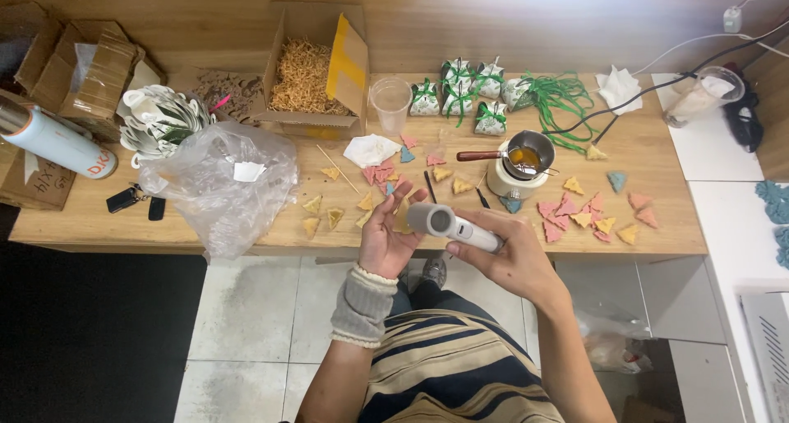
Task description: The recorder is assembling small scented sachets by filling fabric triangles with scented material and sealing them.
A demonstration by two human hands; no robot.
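At the front edge of a long wooden workbench [99, 217], your right hand [514, 258] is wrapped around a white, torch-shaped plastic hand tool [452, 224], its round head aimed at your left palm. Your left hand [388, 230] is cupped, fingers loosely curled about a small yellow triangular piece [403, 217] just beside that head. More pink, yellow and blue triangles [588, 213] lie scattered across the bench, near a small metal melting pot on a white warmer [518, 164] and a crumpled clear plastic bag [218, 184].
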